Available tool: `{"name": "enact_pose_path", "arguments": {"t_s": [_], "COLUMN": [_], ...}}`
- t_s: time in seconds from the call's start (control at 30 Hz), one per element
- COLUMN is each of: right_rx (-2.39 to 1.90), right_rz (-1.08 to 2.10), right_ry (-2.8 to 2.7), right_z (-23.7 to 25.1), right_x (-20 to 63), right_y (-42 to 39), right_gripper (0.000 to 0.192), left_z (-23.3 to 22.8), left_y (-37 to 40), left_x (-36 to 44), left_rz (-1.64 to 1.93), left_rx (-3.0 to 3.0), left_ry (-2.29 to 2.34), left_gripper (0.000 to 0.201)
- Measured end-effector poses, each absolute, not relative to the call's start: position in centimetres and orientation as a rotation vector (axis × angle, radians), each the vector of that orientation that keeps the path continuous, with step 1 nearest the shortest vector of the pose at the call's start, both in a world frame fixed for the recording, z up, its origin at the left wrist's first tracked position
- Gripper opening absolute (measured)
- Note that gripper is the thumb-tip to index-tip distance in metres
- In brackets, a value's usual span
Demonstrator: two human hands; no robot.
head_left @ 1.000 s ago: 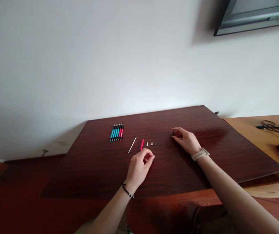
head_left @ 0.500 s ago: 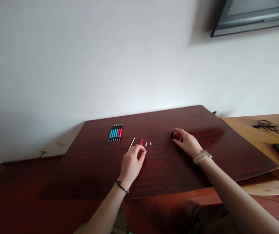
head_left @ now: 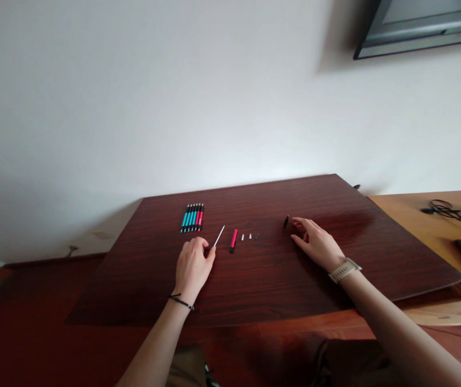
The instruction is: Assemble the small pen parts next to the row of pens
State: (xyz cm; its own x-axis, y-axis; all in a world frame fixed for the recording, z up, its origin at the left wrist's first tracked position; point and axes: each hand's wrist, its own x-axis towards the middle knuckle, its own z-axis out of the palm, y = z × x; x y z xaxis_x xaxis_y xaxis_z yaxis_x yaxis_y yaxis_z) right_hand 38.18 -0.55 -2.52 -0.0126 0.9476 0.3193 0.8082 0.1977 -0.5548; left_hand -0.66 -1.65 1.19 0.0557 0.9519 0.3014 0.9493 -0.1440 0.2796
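Let's pinch that pen refill lightly
Left grip curls at its end, hold unclear; right grip sits half-open, empty, beside the black part.

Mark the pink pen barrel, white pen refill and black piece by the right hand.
Pink pen barrel (head_left: 234, 238): head view, pink midsection.
White pen refill (head_left: 220, 235): head view, middle of shaft.
Black piece (head_left: 286, 221): head view, its middle.

The tabletop is wood-grained red-brown; the pens, turquoise or pink with black; the refill, white.
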Motion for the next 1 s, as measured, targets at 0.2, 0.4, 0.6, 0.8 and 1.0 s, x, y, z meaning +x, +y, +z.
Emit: {"name": "enact_pose_path", "arguments": {"t_s": [0.2,0.4,0.6,0.8,1.0], "right_rx": [-1.624,-1.605,-1.595,-1.621,-1.622], "right_rz": [0.294,0.286,0.277,0.303,0.286], "right_ry": [-1.859,-1.864,-1.857,-1.869,-1.884], "right_z": [-2.6,-2.5,-2.5,-2.7,-2.8], "right_x": [38.3,38.3,38.3,38.5,38.5], "right_y": [-0.7,-0.9,-0.8,-0.8,-0.9], "right_gripper": [0.046,0.047,0.046,0.046,0.046], "left_z": [1.7,1.6,1.7,1.7,1.1], "left_y": [-1.4,-1.6,-1.7,-1.4,-0.7], "left_x": [-0.8,0.1,2.0,3.8,5.6], "left_rz": [0.635,0.717,0.747,0.77,0.742], "left_rx": [2.208,2.304,2.329,2.436,2.553], "left_ry": [2.054,1.937,1.827,1.702,1.62], "left_gripper": [0.017,0.014,0.013,0.006,0.024]}}
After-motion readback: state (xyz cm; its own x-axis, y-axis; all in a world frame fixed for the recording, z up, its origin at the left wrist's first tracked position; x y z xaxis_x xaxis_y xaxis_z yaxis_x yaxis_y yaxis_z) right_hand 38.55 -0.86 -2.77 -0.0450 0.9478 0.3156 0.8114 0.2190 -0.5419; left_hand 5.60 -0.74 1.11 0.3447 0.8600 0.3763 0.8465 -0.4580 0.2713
